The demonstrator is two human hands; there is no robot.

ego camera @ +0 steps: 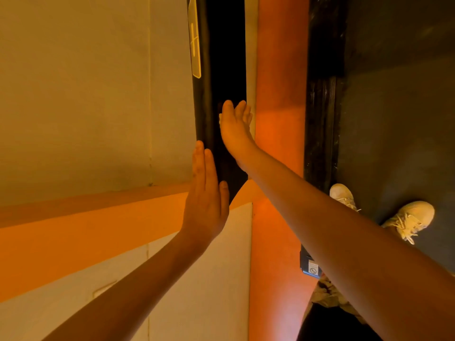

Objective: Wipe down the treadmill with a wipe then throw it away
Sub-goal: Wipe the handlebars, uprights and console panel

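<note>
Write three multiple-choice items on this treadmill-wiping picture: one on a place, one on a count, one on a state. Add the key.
1. Where does the right hand lie?
A. against the black upright treadmill post
B. on the dark floor
C. on a shoe

2. How many pale lace-up shoes show?
A. one
B. two
C. four

3. How are the fingers of the left hand?
A. clenched in a fist
B. straight
C. curled round a bottle

Key:
1 A, its straight fingers lie against the black surface.
2 B, one shoe shows right by the right forearm and one further right.
3 B, the visible fingers stretch out along the post's edge.
</note>
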